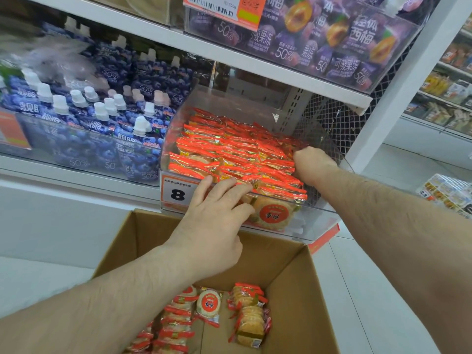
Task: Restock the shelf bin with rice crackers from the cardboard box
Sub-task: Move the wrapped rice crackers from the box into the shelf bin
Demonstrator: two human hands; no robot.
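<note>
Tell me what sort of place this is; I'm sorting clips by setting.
Most likely a snack aisle in a shop: white shelves carry clear bins of packaged goods, the bin of rice crackers bears an orange price tag, and blueberry drink pouches fill the next bin.

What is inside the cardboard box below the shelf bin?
A few rice cracker packs lie on the floor of the cardboard box, much of it bare. The left forearm covers the near-left corner.
</note>
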